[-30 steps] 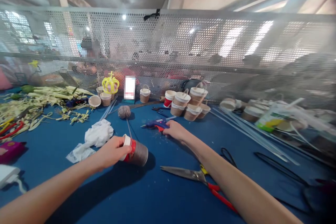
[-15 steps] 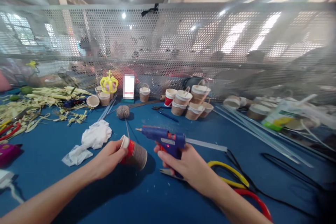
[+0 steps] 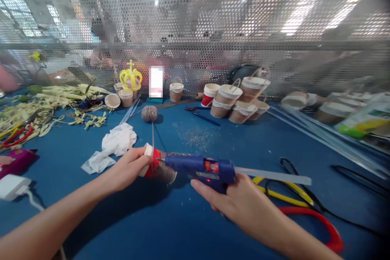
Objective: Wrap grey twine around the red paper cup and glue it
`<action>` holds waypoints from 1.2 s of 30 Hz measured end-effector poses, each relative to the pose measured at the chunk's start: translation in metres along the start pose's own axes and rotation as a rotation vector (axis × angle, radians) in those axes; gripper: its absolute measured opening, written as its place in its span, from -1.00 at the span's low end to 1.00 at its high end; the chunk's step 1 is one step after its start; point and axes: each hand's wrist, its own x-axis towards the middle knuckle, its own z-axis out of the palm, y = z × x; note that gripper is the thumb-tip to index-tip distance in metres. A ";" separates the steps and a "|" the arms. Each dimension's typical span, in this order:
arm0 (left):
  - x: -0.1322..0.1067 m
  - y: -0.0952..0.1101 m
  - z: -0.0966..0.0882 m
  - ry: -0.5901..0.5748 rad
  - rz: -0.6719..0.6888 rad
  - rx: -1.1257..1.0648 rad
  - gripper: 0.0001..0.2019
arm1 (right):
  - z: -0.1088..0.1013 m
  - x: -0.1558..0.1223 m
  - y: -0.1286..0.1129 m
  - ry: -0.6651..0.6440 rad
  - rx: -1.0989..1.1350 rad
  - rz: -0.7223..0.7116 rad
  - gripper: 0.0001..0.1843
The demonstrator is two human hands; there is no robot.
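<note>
My left hand [image 3: 127, 166] grips a paper cup [image 3: 158, 167] lying on its side, red near the white rim and partly wound with brown twine. My right hand [image 3: 236, 203] is closed around the grip of a blue hot glue gun [image 3: 201, 167], a clear glue stick jutting out of its back to the right. The gun's nozzle touches the cup close to the red band. A strand of twine runs from the cup up to a ball of twine [image 3: 149, 113] farther back on the blue table [image 3: 183, 227].
Crumpled white tissue [image 3: 118, 140] lies left of the cup. Twine-wrapped cups [image 3: 240, 101] cluster at the back, near a yellow crown [image 3: 131, 78]. Straw strips [image 3: 45, 109] cover the far left. Scissors with red and yellow handles [image 3: 304, 211] and black cables lie right. Perforated mesh closes off the rear.
My right hand picked up the glue gun from the table, brought it toward me and swung its nozzle left onto the cup. The view tilted down; my left hand kept the cup.
</note>
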 end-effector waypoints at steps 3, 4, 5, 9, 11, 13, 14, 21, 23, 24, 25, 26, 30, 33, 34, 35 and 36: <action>0.003 0.000 0.000 0.050 -0.065 -0.154 -0.83 | 0.002 -0.001 0.004 0.045 -0.087 -0.073 -0.88; 0.004 0.000 0.000 0.068 -0.089 -0.204 -0.84 | 0.003 -0.001 0.005 0.041 -0.101 -0.084 -0.88; 0.004 0.001 0.000 0.065 -0.114 -0.238 -0.85 | 0.004 -0.001 0.006 0.030 -0.110 -0.095 -0.88; 0.006 0.001 0.000 0.060 -0.135 -0.270 -0.87 | 0.007 -0.002 0.010 0.029 -0.139 -0.127 -0.88; 0.006 0.000 0.000 0.054 -0.141 -0.278 -0.86 | 0.009 -0.002 0.011 0.011 -0.151 -0.111 -0.88; 0.006 -0.002 0.000 0.056 -0.143 -0.283 -0.87 | 0.009 -0.003 0.011 -0.018 -0.152 -0.087 -0.87; 0.006 -0.002 0.000 0.056 -0.144 -0.283 -0.87 | 0.009 -0.004 0.010 -0.029 -0.150 -0.085 -0.86; 0.005 0.000 0.001 0.092 -0.162 -0.258 -0.87 | 0.006 -0.008 0.007 -0.083 -0.171 -0.100 -0.84; 0.005 0.002 0.002 0.075 -0.157 -0.264 -0.87 | 0.006 -0.008 0.007 -0.072 -0.182 -0.100 -0.83; 0.005 0.002 0.002 0.066 -0.151 -0.268 -0.88 | 0.006 -0.008 0.008 -0.065 -0.187 -0.101 -0.84; 0.005 0.003 0.002 0.057 -0.145 -0.270 -0.88 | 0.006 -0.007 0.008 -0.062 -0.187 -0.110 -0.84; 0.005 0.003 0.002 0.057 -0.140 -0.272 -0.88 | 0.006 -0.007 0.007 -0.069 -0.184 -0.123 -0.85; 0.006 0.002 0.003 0.121 -0.164 -0.284 -0.91 | 0.006 -0.006 0.005 -0.108 -0.163 -0.179 -0.88; 0.006 0.003 0.002 0.114 -0.183 -0.288 -0.91 | 0.005 -0.007 0.004 -0.111 -0.163 -0.201 -0.89; 0.006 0.003 0.002 0.107 -0.186 -0.288 -0.91 | 0.005 -0.007 0.004 -0.122 -0.167 -0.209 -0.91; 0.006 0.002 0.002 0.104 -0.188 -0.288 -0.91 | 0.004 -0.007 0.004 -0.136 -0.172 -0.216 -0.92; 0.006 0.002 0.001 0.107 -0.188 -0.287 -0.91 | 0.004 -0.007 0.005 -0.153 -0.178 -0.220 -0.93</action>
